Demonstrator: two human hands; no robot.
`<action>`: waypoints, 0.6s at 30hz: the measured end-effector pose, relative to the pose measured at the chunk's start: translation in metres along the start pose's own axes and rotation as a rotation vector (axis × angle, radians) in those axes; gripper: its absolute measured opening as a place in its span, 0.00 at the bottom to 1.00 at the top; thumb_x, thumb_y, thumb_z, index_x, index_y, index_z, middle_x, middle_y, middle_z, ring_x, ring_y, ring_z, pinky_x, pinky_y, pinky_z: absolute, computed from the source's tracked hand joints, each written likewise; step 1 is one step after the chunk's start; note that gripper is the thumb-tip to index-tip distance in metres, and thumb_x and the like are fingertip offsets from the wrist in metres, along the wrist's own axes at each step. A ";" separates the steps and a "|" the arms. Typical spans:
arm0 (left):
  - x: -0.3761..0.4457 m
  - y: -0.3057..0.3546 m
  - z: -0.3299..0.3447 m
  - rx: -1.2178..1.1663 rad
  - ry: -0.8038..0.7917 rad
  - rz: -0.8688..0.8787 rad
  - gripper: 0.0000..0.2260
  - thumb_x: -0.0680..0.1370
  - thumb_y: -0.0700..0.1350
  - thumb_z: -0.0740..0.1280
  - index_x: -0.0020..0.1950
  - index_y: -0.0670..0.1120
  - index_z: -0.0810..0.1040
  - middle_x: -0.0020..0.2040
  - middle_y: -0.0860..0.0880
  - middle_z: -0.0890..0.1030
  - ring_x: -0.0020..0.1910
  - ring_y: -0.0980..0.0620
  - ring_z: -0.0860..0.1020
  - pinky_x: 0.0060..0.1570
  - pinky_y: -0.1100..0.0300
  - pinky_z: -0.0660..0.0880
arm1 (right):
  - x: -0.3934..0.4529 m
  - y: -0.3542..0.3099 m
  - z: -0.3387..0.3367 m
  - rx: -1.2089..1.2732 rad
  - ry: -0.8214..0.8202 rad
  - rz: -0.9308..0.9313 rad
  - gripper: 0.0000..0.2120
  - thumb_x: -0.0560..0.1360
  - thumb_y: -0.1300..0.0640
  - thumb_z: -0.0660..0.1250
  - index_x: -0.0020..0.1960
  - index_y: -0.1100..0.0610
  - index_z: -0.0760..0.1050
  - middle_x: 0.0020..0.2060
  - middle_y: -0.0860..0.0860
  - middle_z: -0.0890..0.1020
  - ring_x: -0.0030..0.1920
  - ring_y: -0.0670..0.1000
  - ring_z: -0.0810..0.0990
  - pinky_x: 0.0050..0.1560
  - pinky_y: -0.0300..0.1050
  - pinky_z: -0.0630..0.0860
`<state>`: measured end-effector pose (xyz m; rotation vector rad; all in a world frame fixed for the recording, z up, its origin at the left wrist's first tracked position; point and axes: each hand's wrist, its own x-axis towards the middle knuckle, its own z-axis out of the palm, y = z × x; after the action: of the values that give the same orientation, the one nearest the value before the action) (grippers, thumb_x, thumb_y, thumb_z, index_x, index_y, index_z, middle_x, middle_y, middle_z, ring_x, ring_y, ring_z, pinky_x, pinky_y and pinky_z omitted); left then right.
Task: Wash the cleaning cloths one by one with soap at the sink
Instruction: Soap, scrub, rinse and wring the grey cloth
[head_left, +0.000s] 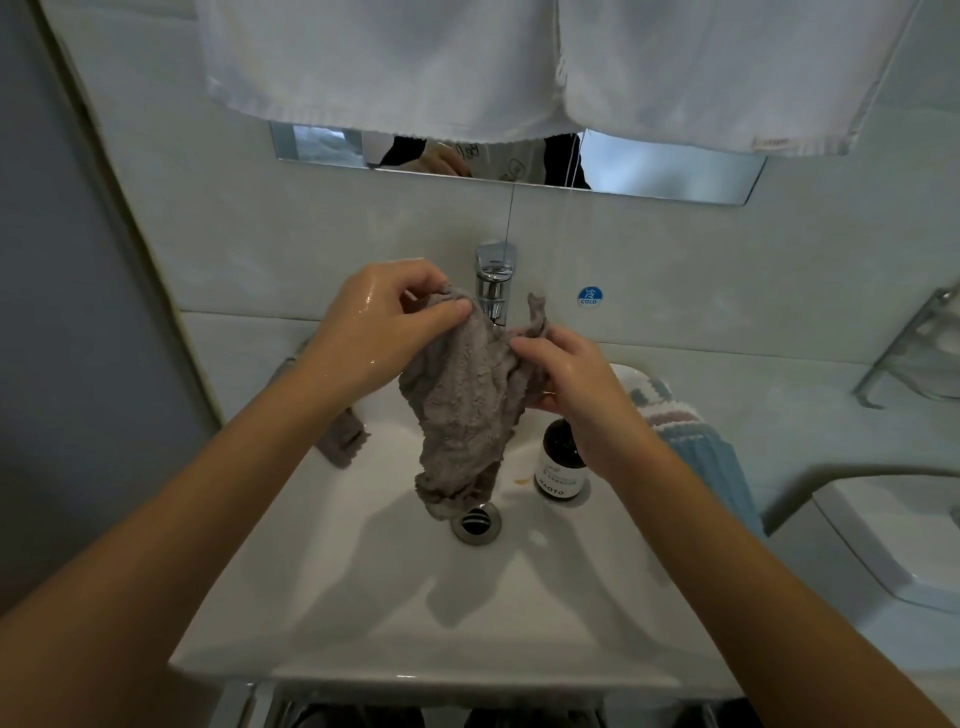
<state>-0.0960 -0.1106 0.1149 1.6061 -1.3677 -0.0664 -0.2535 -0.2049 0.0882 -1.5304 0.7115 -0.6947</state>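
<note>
A white ceramic sink (363, 597) fills the lower centre. Above its drain, mid-frame, hangs a wet grey terry cloth (462, 415), its upper corners pinched by the left hand (384, 322) and right hand (563, 371).

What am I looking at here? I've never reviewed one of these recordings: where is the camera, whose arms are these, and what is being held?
There is no machine: a person wears one wide-angle camera on the head, looking down at their own bare arms over a white sink. The left hand and right hand both pinch a wet grey cloth, held up under the chrome tap, its lower end hanging near the drain. A dark soap bottle stands in the basin. Another grey cloth lies on the left rim, a striped blue cloth on the right.
</note>
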 end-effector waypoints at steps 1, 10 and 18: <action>0.001 0.001 -0.002 0.015 -0.002 -0.001 0.04 0.76 0.46 0.71 0.42 0.50 0.80 0.37 0.52 0.79 0.36 0.56 0.75 0.39 0.60 0.74 | 0.000 0.001 -0.001 -0.005 0.008 -0.007 0.05 0.80 0.58 0.64 0.49 0.57 0.79 0.36 0.47 0.84 0.36 0.43 0.83 0.34 0.36 0.77; 0.005 -0.010 -0.033 -0.084 -0.026 -0.205 0.10 0.69 0.52 0.73 0.36 0.47 0.77 0.32 0.48 0.76 0.34 0.56 0.75 0.39 0.62 0.74 | -0.001 -0.009 -0.019 0.183 0.248 -0.050 0.07 0.79 0.58 0.66 0.49 0.61 0.80 0.37 0.51 0.84 0.34 0.43 0.83 0.30 0.33 0.75; 0.010 -0.008 -0.049 0.150 -0.142 -0.099 0.09 0.75 0.47 0.71 0.35 0.50 0.77 0.29 0.55 0.77 0.29 0.63 0.74 0.31 0.70 0.70 | 0.000 -0.017 -0.023 0.189 0.259 -0.173 0.09 0.79 0.63 0.62 0.44 0.56 0.78 0.31 0.44 0.80 0.34 0.40 0.78 0.36 0.35 0.74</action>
<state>-0.0578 -0.0891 0.1399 1.8236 -1.4285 -0.1433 -0.2709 -0.2184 0.1066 -1.3516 0.6881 -1.0742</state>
